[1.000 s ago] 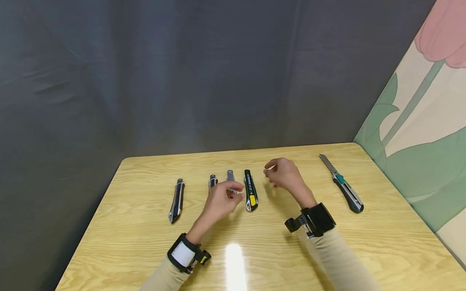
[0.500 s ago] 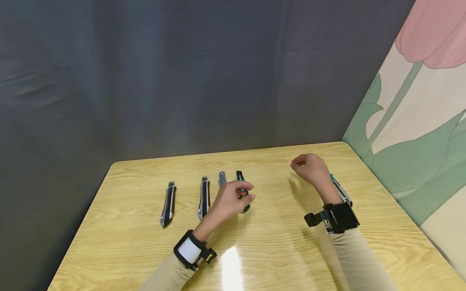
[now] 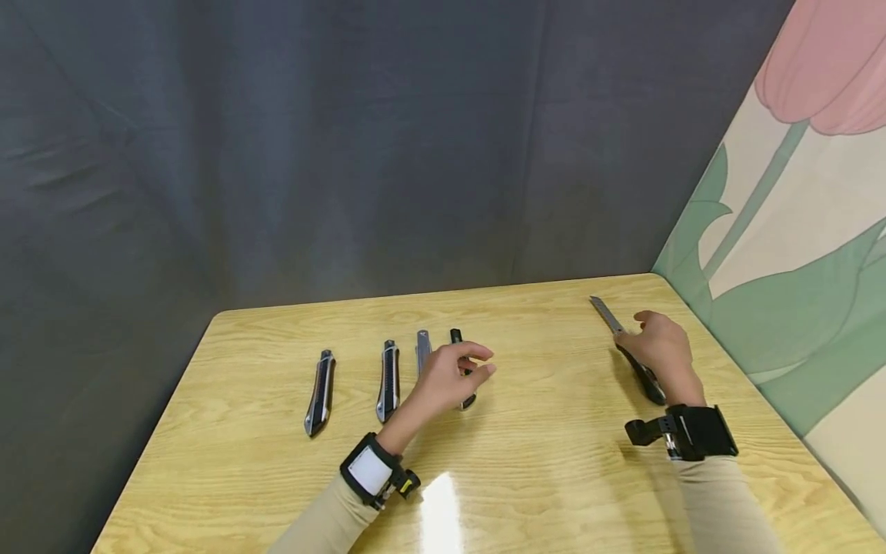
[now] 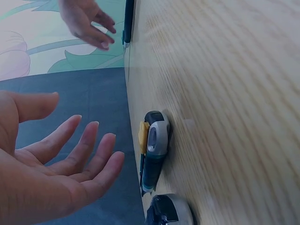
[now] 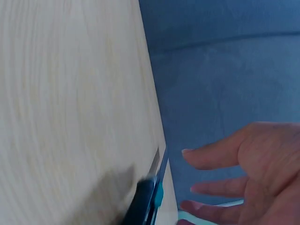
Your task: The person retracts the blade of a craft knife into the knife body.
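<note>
My right hand [image 3: 661, 354] hovers over a utility knife [image 3: 647, 378] at the table's right, its blade extended toward the back. In the right wrist view the thumb and fingers stand apart from that knife [image 5: 140, 201], which shows a teal slider [image 5: 159, 194]. My left hand [image 3: 443, 378], fingers loosely bent and holding nothing, partly covers a black utility knife [image 3: 456, 336]. The left wrist view shows this knife's yellow slider [image 4: 143, 136] below the open palm. Just left of it lies a grey utility knife [image 3: 423, 346], its lower part hidden by the hand.
Two dark utility knives with silver edges [image 3: 320, 392] lie on the left half of the wooden table [image 3: 208, 462], both pointing away. A dark curtain [image 3: 388, 154] hangs behind the table, and a flower-patterned cloth [image 3: 817, 308] borders its right side.
My right hand has moved right, from beside the black knife to over the knife with the extended blade. The left hand has shifted slightly right across the black knife. The head view has turned a little.
</note>
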`<state>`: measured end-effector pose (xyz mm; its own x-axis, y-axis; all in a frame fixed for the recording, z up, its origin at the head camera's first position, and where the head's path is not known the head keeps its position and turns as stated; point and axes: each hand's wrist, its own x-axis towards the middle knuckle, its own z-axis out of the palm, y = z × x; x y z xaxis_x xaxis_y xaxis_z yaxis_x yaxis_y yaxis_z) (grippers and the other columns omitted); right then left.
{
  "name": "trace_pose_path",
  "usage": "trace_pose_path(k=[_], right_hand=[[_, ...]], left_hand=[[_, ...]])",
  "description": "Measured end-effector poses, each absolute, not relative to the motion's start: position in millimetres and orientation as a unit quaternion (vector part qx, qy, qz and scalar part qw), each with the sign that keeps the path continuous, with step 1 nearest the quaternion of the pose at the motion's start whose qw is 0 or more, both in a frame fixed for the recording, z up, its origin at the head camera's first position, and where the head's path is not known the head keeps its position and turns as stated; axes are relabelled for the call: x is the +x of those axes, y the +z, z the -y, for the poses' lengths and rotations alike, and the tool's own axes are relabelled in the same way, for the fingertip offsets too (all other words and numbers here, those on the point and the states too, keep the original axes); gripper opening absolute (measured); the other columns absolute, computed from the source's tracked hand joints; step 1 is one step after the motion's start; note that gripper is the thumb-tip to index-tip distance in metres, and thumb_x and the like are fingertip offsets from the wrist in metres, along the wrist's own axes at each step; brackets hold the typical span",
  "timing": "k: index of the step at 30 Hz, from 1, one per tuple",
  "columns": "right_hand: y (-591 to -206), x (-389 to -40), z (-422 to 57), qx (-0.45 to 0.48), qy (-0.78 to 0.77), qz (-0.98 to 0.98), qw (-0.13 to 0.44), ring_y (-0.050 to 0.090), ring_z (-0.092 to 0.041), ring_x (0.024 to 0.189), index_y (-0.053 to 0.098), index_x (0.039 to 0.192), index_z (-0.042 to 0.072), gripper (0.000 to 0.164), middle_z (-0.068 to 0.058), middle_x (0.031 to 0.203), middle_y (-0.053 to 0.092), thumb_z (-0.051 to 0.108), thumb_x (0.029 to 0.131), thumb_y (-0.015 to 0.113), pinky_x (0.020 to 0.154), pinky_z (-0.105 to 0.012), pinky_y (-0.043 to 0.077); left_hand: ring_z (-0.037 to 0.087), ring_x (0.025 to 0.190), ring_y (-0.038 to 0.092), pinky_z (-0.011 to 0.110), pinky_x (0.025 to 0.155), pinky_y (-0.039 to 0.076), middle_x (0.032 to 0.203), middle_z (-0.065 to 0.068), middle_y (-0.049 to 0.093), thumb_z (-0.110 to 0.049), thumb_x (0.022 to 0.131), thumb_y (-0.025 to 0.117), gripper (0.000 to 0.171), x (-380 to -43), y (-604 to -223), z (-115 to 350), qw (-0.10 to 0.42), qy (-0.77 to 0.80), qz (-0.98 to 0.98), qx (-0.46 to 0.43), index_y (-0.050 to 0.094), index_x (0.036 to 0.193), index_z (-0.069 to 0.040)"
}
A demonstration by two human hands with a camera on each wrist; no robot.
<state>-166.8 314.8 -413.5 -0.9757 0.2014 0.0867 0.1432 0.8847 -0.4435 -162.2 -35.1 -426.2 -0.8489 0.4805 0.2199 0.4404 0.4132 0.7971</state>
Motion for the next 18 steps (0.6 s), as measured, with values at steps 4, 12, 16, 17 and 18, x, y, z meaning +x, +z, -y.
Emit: trace_pose_path(k=[4,12,16,17,18], right_hand=[[-418.5,-163.2,-321.9,-0.118,0.220,0.968,0.006,0.054,-0.048,0.088,0.043,0.129,-0.017,0.071,-0.041,0.120,0.049,0.035,0.084,0.062,0.055,-0.045,0.052],[-430.5,-164.8,-324.5,-0.151,0.209,0.966,-0.005,0.057,-0.041,0.079,0.056,0.118,-0.009,0.057,-0.036,0.110,0.056,0.034,0.082,0.063,0.049,-0.041,0.050],[-434.5,-166.9,-324.1,-0.172,0.212,0.962,0.002,0.054,-0.032,0.065,0.065,0.103,-0.004,0.042,-0.029,0.092,0.062,0.029,0.077,0.066,0.047,-0.042,0.046],[-435.2,-167.2,-323.4,-0.176,0.211,0.961,0.003,0.054,-0.031,0.063,0.066,0.100,-0.003,0.040,-0.027,0.088,0.062,0.028,0.076,0.068,0.046,-0.042,0.045],[-435.6,-167.6,-322.6,-0.179,0.210,0.961,0.003,0.053,-0.030,0.061,0.067,0.097,-0.003,0.038,-0.025,0.085,0.062,0.027,0.075,0.069,0.046,-0.042,0.045]], left_hand=[[0.014,0.091,0.062,0.031,0.069,0.059,0.115,0.007,0.066,-0.033,0.091,0.062,0.026,-161.4,-426.7,35.3,0.034,0.470,-0.841,0.265,0.065,0.113,-0.020],[0.014,0.091,0.062,0.032,0.073,0.059,0.117,0.007,0.065,-0.032,0.092,0.060,0.026,-157.7,-430.9,37.7,0.043,0.473,-0.840,0.262,0.064,0.115,-0.021],[0.017,0.092,0.062,0.032,0.073,0.059,0.117,0.010,0.065,-0.029,0.092,0.060,0.026,-158.4,-430.1,40.2,0.039,0.479,-0.835,0.267,0.064,0.115,-0.017],[0.018,0.092,0.062,0.032,0.073,0.059,0.117,0.011,0.065,-0.029,0.092,0.060,0.026,-158.7,-429.8,41.1,0.042,0.480,-0.834,0.267,0.064,0.115,-0.017],[0.018,0.092,0.062,0.032,0.073,0.059,0.117,0.012,0.065,-0.029,0.093,0.060,0.026,-159.1,-429.5,41.9,0.044,0.481,-0.834,0.268,0.064,0.115,-0.016]])
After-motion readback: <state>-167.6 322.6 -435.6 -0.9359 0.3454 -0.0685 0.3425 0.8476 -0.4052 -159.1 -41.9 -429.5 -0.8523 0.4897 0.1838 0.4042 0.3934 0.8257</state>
